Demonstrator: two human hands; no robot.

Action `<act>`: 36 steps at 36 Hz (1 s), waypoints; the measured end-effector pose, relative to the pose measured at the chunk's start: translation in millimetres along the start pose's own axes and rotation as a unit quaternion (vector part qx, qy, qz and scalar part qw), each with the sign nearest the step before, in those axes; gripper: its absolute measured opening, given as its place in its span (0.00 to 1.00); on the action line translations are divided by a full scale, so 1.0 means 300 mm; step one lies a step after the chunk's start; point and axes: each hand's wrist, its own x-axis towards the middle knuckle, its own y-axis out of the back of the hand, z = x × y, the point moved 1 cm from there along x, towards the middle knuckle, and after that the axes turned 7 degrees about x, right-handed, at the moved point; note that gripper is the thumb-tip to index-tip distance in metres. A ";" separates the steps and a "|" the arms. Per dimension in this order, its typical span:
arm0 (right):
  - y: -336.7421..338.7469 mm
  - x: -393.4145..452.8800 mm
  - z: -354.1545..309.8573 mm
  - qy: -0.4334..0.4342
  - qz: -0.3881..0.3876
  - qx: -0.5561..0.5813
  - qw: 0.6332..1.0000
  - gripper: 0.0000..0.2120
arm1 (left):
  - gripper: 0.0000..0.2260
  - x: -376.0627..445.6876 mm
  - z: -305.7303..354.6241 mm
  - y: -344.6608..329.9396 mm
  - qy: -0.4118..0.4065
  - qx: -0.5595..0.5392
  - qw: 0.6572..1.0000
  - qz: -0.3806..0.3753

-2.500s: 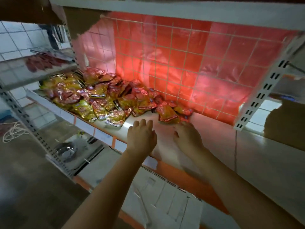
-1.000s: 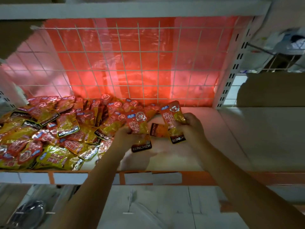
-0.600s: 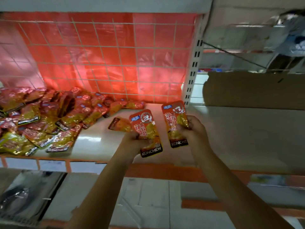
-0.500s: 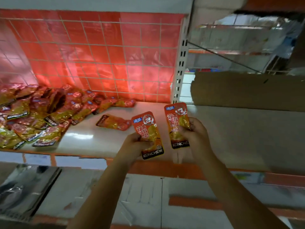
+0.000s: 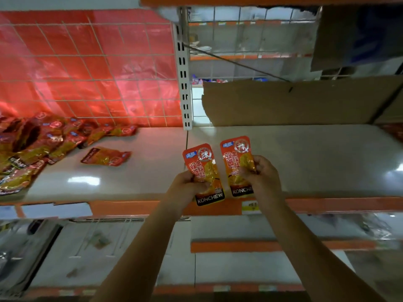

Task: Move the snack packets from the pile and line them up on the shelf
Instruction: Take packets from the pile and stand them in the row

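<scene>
Left hand (image 5: 188, 185): fingers curled round the lower half of an orange and yellow foil snack packet (image 5: 204, 173) printed KONCHEW, held upright, label towards the camera, above the shelf's front edge

Right hand (image 5: 260, 175): pinching a second orange and yellow KONCHEW packet (image 5: 236, 162) by its right side, upright, just beside the first, the two apart

White glossy shelf board (image 5: 305, 162): orange front strip; both held packets over its front edge, near the seam between two bays

Heap of red and yellow snack packets (image 5: 37, 147): on the shelf's left bay, far left, against the red plastic sheet behind a white wire grid (image 5: 91, 68)

Single loose packet (image 5: 106, 156): lying flat on the shelf, between heap and hands, well apart from both

Brown cardboard sheet (image 5: 294, 101): standing along the back of the right bay

White slotted upright post (image 5: 184, 83): between the bays
</scene>
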 end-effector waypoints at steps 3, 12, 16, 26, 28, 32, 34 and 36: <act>0.099 0.014 -0.008 0.036 0.021 -0.021 0.999 0.11 | 0.11 0.007 0.006 -0.082 0.008 -0.004 1.000 -0.018; 0.497 0.119 0.010 0.078 0.043 -0.051 0.995 0.12 | 0.14 0.070 0.053 -0.481 -0.031 0.031 0.996 -0.078; 0.747 0.182 -0.020 0.097 0.045 -0.071 0.992 0.14 | 0.12 0.125 0.100 -0.740 -0.061 0.059 0.995 -0.050; 1.339 0.330 -0.049 0.097 0.123 -0.195 0.968 0.08 | 0.11 0.207 0.166 -1.276 -0.067 0.042 0.997 -0.014; 1.417 0.355 -0.061 0.106 0.131 -0.191 0.967 0.08 | 0.11 0.228 0.176 -1.346 -0.061 0.047 0.997 -0.016; 1.551 0.406 -0.071 0.101 0.164 -0.157 0.969 0.18 | 0.10 0.265 0.193 -1.462 -0.052 0.051 0.997 -0.028; 1.604 0.432 -0.079 0.100 0.176 -0.172 0.964 0.25 | 0.11 0.279 0.197 -1.511 -0.050 0.051 0.997 -0.032; 1.646 0.458 -0.092 0.110 0.176 -0.200 0.958 0.29 | 0.12 0.291 0.199 -1.549 -0.051 0.058 0.997 -0.031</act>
